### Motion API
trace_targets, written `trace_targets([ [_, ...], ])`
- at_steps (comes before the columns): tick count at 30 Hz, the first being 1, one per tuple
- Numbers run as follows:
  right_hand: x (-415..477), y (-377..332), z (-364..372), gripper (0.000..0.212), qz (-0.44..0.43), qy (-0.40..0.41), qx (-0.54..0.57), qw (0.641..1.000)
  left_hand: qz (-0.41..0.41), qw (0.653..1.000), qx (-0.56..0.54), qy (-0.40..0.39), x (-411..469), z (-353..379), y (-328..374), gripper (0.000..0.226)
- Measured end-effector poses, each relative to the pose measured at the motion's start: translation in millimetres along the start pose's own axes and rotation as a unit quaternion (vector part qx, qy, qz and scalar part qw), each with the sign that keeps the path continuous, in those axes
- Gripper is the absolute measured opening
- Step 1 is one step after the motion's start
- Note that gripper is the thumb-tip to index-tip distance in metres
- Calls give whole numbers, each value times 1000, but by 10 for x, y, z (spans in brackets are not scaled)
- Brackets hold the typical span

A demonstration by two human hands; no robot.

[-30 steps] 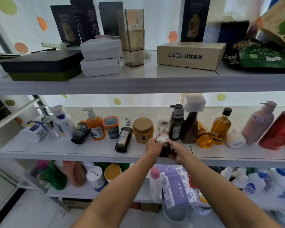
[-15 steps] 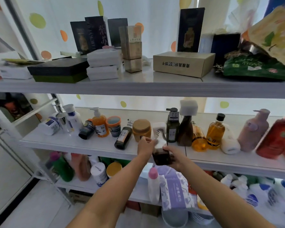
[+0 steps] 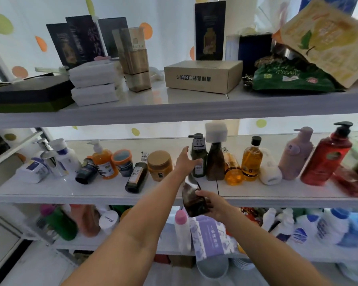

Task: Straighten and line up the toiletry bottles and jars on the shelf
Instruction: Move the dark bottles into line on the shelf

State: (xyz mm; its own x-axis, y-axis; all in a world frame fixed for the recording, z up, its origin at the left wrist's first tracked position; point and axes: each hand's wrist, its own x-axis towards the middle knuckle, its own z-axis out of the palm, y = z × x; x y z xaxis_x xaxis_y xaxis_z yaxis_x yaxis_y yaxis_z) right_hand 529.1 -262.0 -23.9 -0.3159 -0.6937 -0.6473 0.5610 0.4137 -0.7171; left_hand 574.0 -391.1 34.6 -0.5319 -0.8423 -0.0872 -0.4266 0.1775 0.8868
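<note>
The shelf (image 3: pixel 50 193) is glossy white. On it stand an orange pump bottle (image 3: pixel 103 163), a tan-lidded amber jar (image 3: pixel 160 165), a dark green bottle (image 3: pixel 198 159), amber bottles with black caps (image 3: pixel 251 162), a mauve pump bottle (image 3: pixel 296 155) and a red one (image 3: pixel 327 157). The backdrop (image 3: pixel 19 38) is white with orange and lime dots.

White middle shelf (image 3: pixel 50 193) w/ a loose row: white tub (image 3: pixel 32 171) on its side at left, orange pump bottle (image 3: pixel 103 162) upright, dark bottle (image 3: pixel 136 176) lying tilted, tan-lidded jar (image 3: pixel 160 165), amber bottle (image 3: pixel 251 162), pink pump bottle (image 3: pixel 296 154), red pump bottle (image 3: pixel 327 157) at right
</note>
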Motion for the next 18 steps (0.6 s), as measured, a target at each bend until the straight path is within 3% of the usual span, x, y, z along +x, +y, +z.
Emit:
trace_targets([
  [6,145,-47,-55,20,-6,4,13,1000,-14,1000,7,-20,220,-19,-116,86],
  [13,290,-104,-99,40,26,-10,22,999,-4,999,-3,-39,483,-1,-224,69],
  [18,283,-125,-99,30,20,-20,31,999,-3,999,-24,-49,593,17,-294,67],
])
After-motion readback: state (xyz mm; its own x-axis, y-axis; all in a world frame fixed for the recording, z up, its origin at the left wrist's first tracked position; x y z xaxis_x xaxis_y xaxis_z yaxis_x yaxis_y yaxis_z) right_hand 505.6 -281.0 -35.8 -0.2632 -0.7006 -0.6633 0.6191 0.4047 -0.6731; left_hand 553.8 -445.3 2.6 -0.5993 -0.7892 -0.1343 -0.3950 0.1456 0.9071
